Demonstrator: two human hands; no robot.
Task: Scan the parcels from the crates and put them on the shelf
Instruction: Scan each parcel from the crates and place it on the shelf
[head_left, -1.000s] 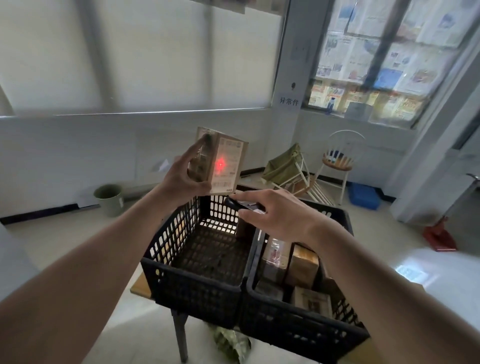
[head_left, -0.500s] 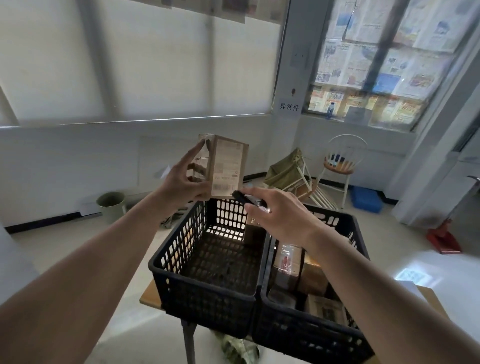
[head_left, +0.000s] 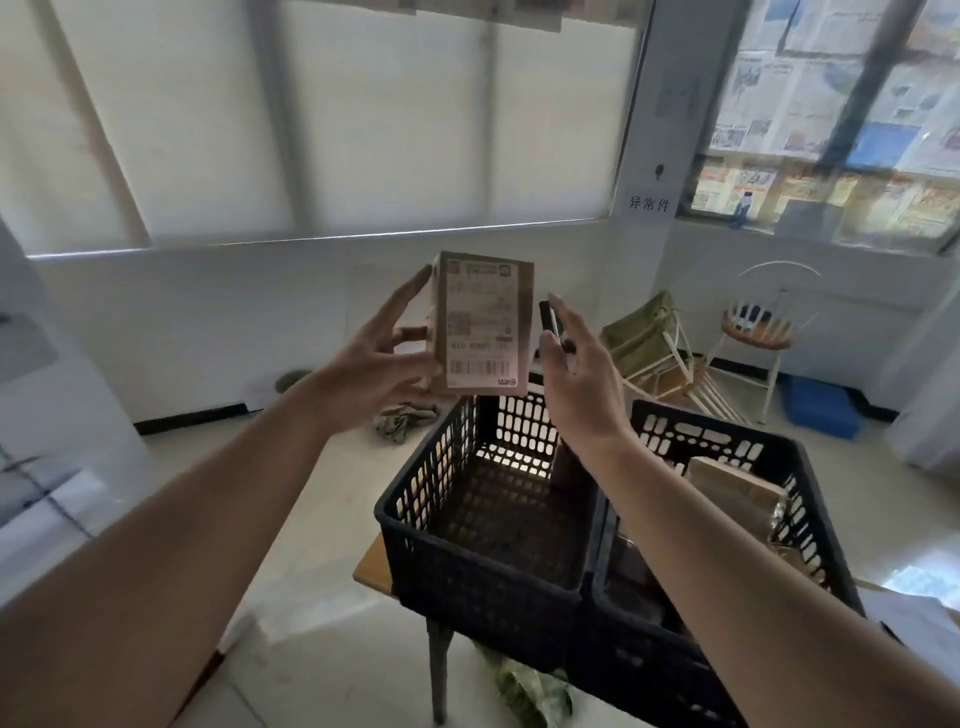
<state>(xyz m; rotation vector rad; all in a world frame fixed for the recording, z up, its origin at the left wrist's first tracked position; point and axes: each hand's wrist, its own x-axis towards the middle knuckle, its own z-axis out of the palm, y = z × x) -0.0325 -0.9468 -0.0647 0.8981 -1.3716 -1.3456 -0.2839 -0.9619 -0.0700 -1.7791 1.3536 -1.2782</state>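
Note:
My left hand (head_left: 379, 358) holds a small brown cardboard parcel (head_left: 480, 322) upright above the crates, its white shipping label facing me. Just to its right, my right hand (head_left: 574, 374) grips a slim black scanner (head_left: 551, 325), raised beside the parcel's edge. No red light shows on the label. Below stand two black plastic crates on a small table: the left crate (head_left: 415, 525) looks empty, and the right crate (head_left: 810, 467) holds several brown parcels (head_left: 737, 488), partly hidden by my right forearm.
A white chair (head_left: 763, 322) and a folded green chair (head_left: 649, 338) stand by the far wall. A blue bin (head_left: 821, 410) lies on the floor at right. White furniture (head_left: 57, 426) sits at the left edge. A green cloth (head_left: 400, 418) lies on the floor.
The red scan light on the label went out. Both hands rose, and my right hand turned the scanner upward beside the parcel. My view shifted left.

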